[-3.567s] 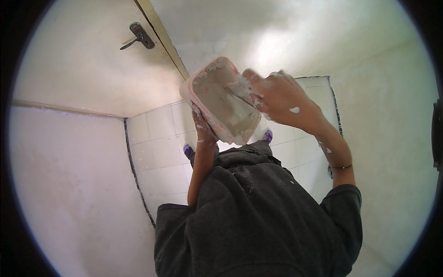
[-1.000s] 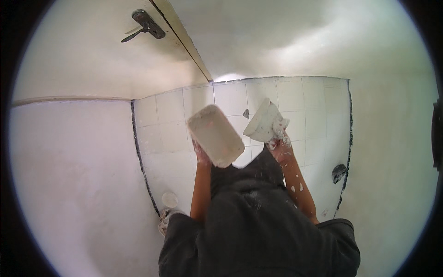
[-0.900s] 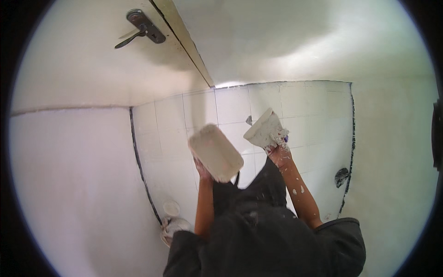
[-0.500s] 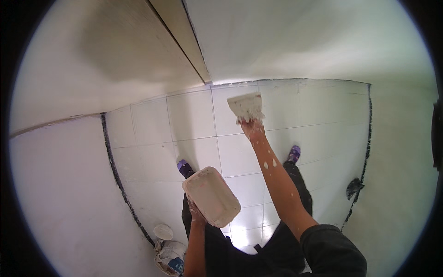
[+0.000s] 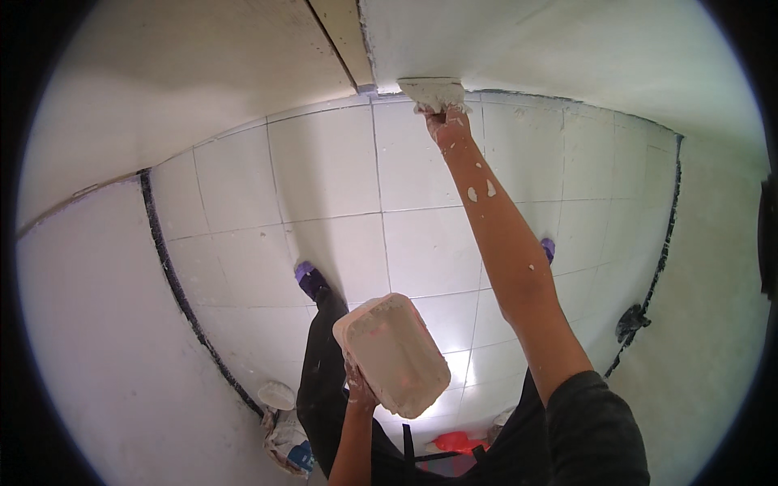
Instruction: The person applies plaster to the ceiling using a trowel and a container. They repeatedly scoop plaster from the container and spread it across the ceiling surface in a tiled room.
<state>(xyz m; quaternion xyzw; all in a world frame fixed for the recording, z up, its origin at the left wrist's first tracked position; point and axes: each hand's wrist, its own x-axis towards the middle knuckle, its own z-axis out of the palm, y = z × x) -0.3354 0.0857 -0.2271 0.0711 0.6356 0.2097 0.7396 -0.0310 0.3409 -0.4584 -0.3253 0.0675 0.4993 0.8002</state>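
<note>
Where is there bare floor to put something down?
There's bare floor this side of the scraper, between the left foot and right forearm, and more between the right foot and right wall. It's crowded at lower left, with the bag and round white thing, and around the red thing between the legs.

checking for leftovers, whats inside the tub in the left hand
Inside the tub is pale paste with faint pinkish patches; the surface beneath is covered, so depth can't be told.

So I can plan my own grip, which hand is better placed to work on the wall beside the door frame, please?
Probably the right hand: it holds the wide scraper by the wall near the door frame, while the left hand is farther back, supporting the tub.
</note>
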